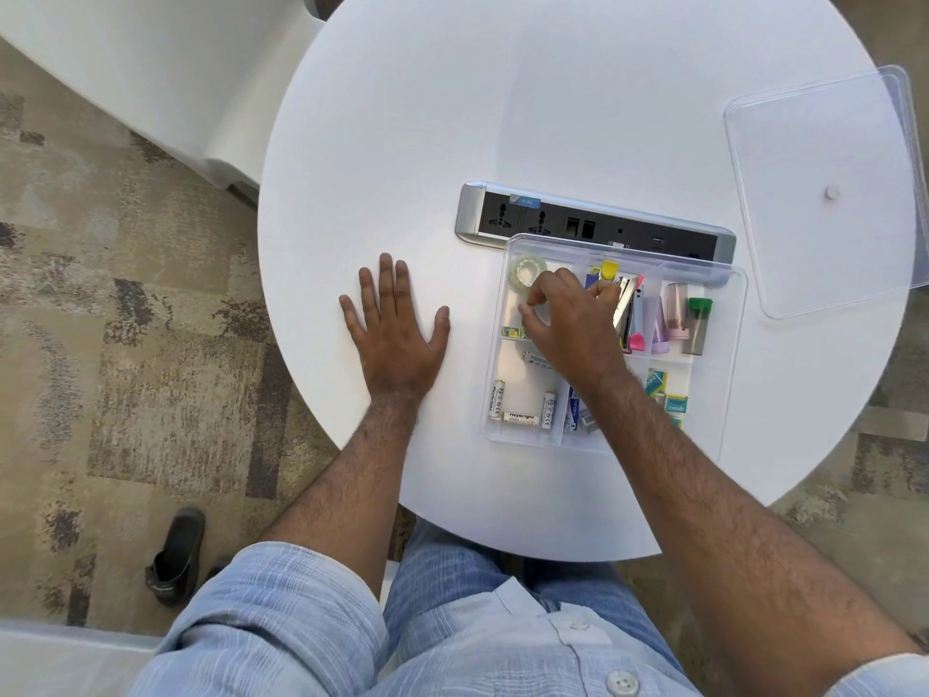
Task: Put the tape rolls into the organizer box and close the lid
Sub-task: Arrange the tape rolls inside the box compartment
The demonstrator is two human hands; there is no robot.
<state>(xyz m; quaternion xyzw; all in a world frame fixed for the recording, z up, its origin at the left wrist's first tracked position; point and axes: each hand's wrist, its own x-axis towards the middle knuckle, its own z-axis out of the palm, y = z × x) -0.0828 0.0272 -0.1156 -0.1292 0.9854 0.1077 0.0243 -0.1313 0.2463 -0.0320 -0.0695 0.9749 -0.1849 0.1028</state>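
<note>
A clear, pale yellowish roll of tape [528, 270] is seen lying flat in the far-left compartment of the transparent plastic organizer box [731, 314], its hollow centre facing up. A second clear roll [539, 310] is only partly visible just nearer in the same compartment, at the fingertips of the right hand [568, 324]; it is too hidden and too see-through for its shape to be told fully. The right hand is curled down over that compartment with fingers bent, and whether the roll is actually pinched cannot be told. The left hand [397, 327] is laid flat and spread, palm down, on the round white surface [502, 118], well apart from the box's left wall and holding nothing.

The box is set at the right of the surface, its far edge touching a grey and black power socket strip [593, 221]. White batteries [520, 407] are seen in the near-left compartment; a stapler [625, 309], a pink-capped container [676, 309] and a green-capped container [698, 324] stand in the far-right ones. The clear, square lid with a small knob [824, 193] is lying off the box, at the right rim of the surface and overhanging it. Wide bare room is left across the far and left parts of the surface.
</note>
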